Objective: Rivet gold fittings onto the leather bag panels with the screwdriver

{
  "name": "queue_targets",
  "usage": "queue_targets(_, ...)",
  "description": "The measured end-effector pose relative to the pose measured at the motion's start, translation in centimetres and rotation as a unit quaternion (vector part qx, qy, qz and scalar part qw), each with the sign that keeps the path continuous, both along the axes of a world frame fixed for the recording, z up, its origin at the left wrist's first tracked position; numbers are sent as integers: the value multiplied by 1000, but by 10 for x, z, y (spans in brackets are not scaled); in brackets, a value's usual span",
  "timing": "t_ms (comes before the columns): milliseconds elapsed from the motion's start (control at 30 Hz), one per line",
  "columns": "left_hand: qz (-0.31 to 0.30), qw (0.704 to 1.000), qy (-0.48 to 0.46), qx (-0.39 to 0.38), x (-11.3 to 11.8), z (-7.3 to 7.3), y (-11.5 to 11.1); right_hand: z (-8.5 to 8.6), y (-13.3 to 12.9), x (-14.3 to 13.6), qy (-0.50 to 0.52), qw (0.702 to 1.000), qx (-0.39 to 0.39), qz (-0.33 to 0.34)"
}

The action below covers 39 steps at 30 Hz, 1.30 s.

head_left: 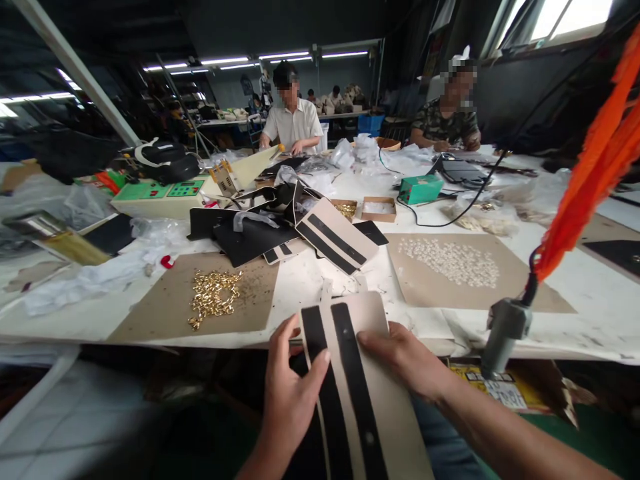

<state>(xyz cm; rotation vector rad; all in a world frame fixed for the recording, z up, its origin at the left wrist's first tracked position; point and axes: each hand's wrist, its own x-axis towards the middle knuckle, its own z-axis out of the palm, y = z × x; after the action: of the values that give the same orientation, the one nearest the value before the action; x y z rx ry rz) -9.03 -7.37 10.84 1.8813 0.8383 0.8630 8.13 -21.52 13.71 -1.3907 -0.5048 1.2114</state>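
A beige flat panel with two black strips is held between my hands at the table's front edge. My left hand grips its left side, thumb on the black strip and fingers behind. On the right edge my right hand closes, thumb lying on the beige face and fingers hidden behind. Small round studs show on one strip. Just beyond, a similar striped panel leans on a pile of black pieces.
Gold metal pieces lie on a brown board at left; small clear pieces on another at right. A grey connector hangs from an orange cord at right. A green box stands farther back. Two people sit across the table.
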Motion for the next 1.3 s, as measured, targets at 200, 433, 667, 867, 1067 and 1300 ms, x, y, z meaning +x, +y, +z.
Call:
queue_targets(200,-133,961,35,-239,9,-13,1,-29,-9,-5,-155,987,29,11)
queue_targets(433,-115,970,46,-210,44,-7,34,-29,35,14,-283,959,-16,-24)
queue_targets(667,-101,975,49,-190,87,-15,80,-43,86,39,-445,884,-117,-83)
queue_targets(867,-109,977,88,-163,96,-24,89,-58,93,44,-517,838,-158,-77)
queue_targets(1067,-113,973,95,-176,98,-28,96,-66,95,46,-548,815,-172,-78)
queue_targets(1300,-113,973,116,-167,99,-29,97,-69,97,47,-573,795,-193,-61)
